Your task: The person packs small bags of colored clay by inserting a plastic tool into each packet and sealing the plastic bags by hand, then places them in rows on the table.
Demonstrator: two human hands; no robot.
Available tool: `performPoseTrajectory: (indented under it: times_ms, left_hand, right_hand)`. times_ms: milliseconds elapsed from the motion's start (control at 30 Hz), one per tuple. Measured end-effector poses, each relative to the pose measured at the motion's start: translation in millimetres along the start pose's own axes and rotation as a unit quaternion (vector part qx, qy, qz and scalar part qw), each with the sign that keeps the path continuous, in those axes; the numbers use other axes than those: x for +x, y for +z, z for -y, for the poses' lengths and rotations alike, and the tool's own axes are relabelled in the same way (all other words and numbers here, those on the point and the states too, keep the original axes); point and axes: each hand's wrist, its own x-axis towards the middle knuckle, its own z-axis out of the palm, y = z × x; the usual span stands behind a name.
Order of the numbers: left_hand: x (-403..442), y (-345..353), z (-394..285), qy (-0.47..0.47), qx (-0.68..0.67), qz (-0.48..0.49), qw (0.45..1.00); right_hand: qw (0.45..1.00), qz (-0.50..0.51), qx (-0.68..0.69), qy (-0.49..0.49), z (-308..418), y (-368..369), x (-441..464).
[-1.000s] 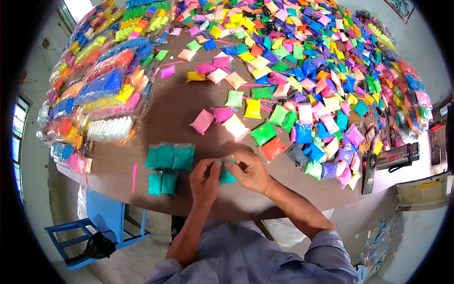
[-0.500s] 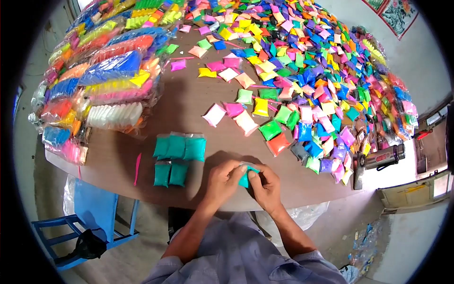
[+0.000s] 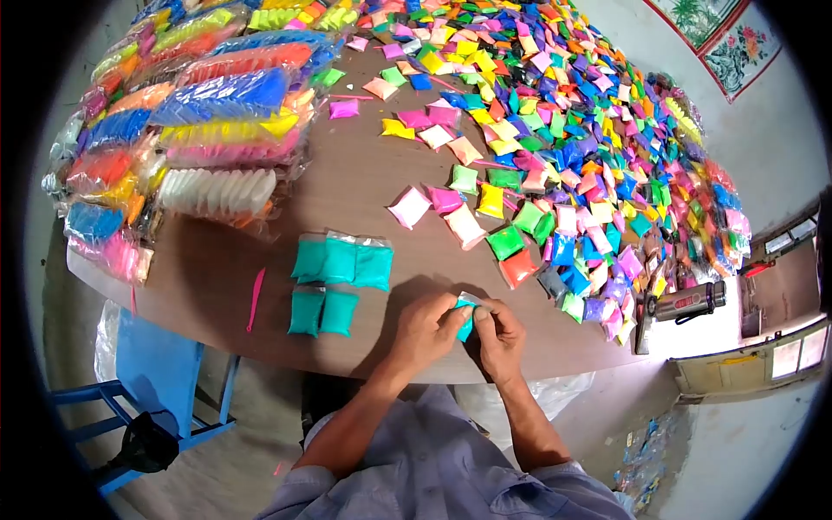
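Observation:
Between my two hands, just above the table's near edge, is a small teal clay packet (image 3: 465, 329), mostly covered by my fingers. My left hand (image 3: 427, 331) pinches its left side, and my right hand (image 3: 500, 338) pinches its right side near the clear top edge. Left of my hands, several filled teal packets (image 3: 339, 260) lie in two rows on the brown table (image 3: 347, 186). A pink plastic modelling tool (image 3: 256, 299) rests farther left.
A large heap of small colourful packets (image 3: 555, 130) spreads over the back and right. Bagged bundles (image 3: 217, 100) are stacked at the left. A metal flask (image 3: 689, 302) lies at the right edge. A blue chair (image 3: 156, 373) stands below left.
The view has shifted slightly, so the table's things appear moved in frame. Both hands still grip the teal packet, with only slight finger movement.

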Motion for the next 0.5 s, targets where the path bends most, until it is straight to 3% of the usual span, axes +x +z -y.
performPoseTrajectory:
  times_ms: [100, 300, 367, 500]
  left_hand:
    - [0.4, 1.6, -2.1, 0.011, -0.002, -0.009, 1.0]
    - [2.9, -2.9, -19.8, -0.057, -0.081, -0.002, 0.995]
    - [1.8, -1.0, -9.2, -0.01, 0.0, 0.013, 1.0]
    - [0.7, -0.2, -3.6, 0.011, -0.003, 0.001, 1.0]
  right_hand:
    - [1.0, -0.004, -0.001, -0.01, -3.6, -2.2, 0.4]
    - [0.997, -0.072, -0.002, -0.003, -3.5, -3.1, 0.6]
    - [0.998, -0.069, -0.014, -0.003, -6.8, -4.1, 0.8]
    - [0.999, -0.038, -0.019, 0.027, 5.0, 1.2, 1.3]
